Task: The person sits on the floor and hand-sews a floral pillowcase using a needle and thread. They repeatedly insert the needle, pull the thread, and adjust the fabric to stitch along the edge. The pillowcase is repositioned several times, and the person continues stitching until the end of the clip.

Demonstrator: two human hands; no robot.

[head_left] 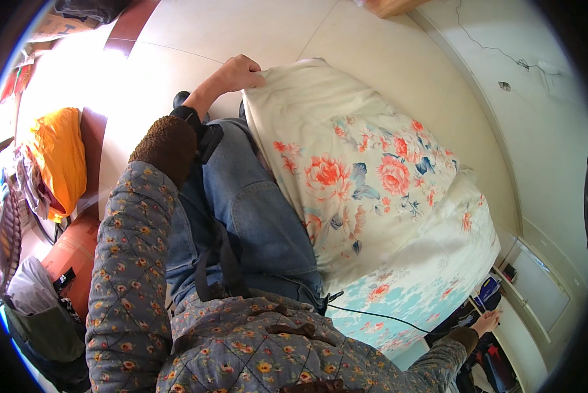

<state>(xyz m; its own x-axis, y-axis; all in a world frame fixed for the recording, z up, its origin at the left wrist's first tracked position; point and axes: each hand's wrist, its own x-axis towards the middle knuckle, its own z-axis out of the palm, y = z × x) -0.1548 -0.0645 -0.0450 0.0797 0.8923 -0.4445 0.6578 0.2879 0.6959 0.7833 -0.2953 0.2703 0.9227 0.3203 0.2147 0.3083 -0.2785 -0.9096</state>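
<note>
A large floral sheet [385, 177], cream with coral-red flowers, grey-blue leaves and a pale teal patch, spreads in folds from my legs to the right. At its far left corner, my left hand [241, 73] is closed on the edge, with the arm stretched forward. My right hand [487, 321] is out at the far right, beside the lower part of the cloth, its fingers curled in. What those fingers hold, if anything, is too small to make out. A dark band with a black device [207, 141] sits on my left wrist.
Pale floor tiles [267, 29] lie ahead, with a white wall [536, 131] at right. Shelves [533, 288] with stored items stand near my right hand. An orange cloth [61, 160] and a cardboard box [74, 255] are at left. A thin black cable [385, 318] runs from my waist.
</note>
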